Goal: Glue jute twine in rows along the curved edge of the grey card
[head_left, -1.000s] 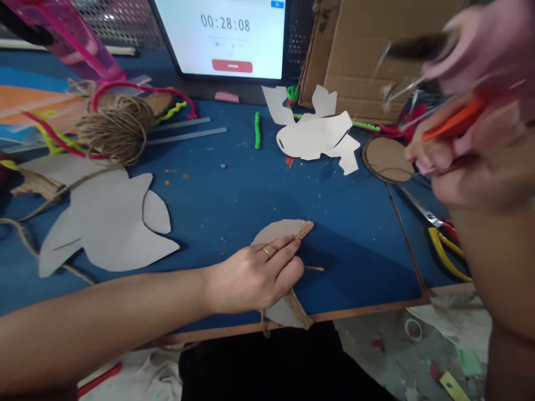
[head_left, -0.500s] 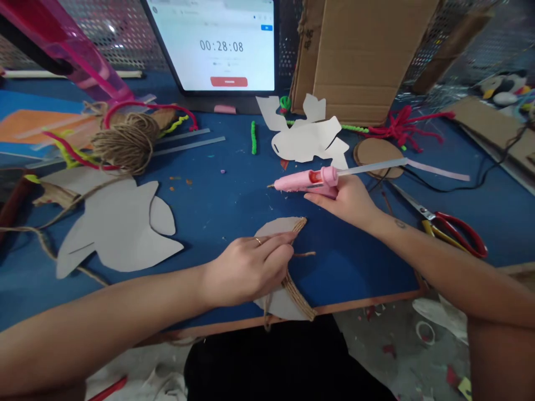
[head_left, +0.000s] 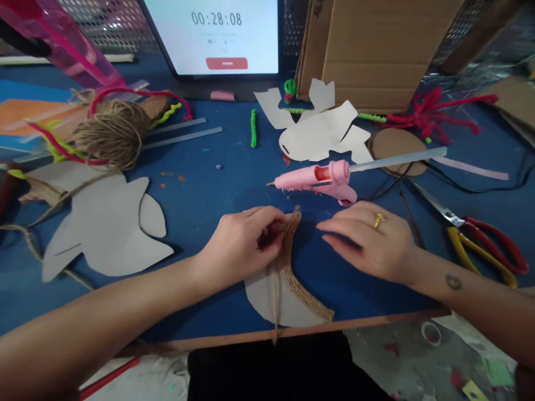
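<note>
Though just beyond right hand (head_left: pixel 370 239), glue gun (head_left: pixel 313 179).

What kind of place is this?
Probably a craft table: a pink glue gun, a ball of twine and scissors lie on the blue table, and the left hand pinches a twine-edged cardboard piece.

Bare blue mat (head_left: pixel 209 186) left of centre (few scraps), glue gun (head_left: pixel 311 178) lying across behind — scissors (head_left: pixel 480 239) at right.
</note>
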Tool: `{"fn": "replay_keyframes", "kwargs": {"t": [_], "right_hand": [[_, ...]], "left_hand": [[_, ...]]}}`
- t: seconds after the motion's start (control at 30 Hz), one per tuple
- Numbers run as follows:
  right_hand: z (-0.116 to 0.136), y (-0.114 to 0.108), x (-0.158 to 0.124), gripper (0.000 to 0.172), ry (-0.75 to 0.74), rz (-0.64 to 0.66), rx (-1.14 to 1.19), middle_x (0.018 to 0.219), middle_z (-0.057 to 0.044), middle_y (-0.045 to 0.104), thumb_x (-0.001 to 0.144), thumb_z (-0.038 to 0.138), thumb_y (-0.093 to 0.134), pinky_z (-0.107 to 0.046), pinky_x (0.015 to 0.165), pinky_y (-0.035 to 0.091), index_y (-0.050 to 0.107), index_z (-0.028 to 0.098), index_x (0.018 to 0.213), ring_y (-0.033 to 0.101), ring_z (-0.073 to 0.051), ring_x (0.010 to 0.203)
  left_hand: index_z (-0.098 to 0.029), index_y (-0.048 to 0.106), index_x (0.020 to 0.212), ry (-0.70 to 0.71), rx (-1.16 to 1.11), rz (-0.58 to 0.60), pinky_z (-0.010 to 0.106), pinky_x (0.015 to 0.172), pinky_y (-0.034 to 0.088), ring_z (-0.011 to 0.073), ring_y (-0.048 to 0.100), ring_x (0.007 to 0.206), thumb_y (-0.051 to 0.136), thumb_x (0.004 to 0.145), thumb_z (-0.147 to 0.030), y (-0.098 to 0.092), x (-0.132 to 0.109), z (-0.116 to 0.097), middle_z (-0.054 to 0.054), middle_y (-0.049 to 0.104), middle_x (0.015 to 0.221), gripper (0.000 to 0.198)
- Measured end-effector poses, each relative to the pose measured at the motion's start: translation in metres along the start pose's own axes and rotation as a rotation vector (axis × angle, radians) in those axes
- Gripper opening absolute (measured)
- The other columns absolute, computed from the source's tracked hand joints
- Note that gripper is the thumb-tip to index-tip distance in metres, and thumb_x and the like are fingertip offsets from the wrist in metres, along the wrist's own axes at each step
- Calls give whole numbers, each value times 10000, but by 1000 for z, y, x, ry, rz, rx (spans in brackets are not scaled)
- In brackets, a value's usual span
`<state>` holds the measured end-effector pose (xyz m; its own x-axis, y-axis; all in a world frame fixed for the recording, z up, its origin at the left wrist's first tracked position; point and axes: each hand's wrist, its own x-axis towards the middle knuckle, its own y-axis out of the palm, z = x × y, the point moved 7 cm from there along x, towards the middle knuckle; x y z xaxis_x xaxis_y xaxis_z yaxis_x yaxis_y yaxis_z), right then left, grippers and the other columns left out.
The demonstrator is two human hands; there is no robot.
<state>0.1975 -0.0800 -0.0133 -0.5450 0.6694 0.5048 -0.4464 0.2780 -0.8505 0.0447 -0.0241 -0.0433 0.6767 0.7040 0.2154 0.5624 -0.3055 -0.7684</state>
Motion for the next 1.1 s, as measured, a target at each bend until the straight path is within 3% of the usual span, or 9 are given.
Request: {"fn": "replay_keyframes", "kwargs": {"t": [0.1,0.27,0.67,1.1], "right_hand": [[9,15,7,284,-122,50,-41,877,-67,682,805,160,641,-333,723,528,612,99,1081,609,-180,782],[5,29,13,251,-134,70,-48,852,-68,689,817,178,629,-340,708,530,648,86,1050,586,-183,742],[9,36,6,442,-204,106,-125,909,-85,690,793,151,656,-336,694,543,565,34,1209,596,-178,780],[8,45,6,456,-176,197,-126,945,-93,672,811,156,627,-358,706,535,548,33,1243,574,-192,790]], "left_hand": [[-154,610,935,35,46,-29,145,526,409,45,511,551,532,762,-94,0,-2,-1,-33,604,732,199],[-158,613,887,78,89,-36,149,492,384,43,474,513,534,774,-93,1,-2,-4,-41,574,680,153],[-158,581,890,106,148,-52,167,469,383,49,478,498,501,827,-103,-2,-4,-7,-37,578,675,116],[-153,588,897,120,189,-13,204,486,424,81,514,532,476,844,-101,3,-4,-6,-26,578,683,134]]}}
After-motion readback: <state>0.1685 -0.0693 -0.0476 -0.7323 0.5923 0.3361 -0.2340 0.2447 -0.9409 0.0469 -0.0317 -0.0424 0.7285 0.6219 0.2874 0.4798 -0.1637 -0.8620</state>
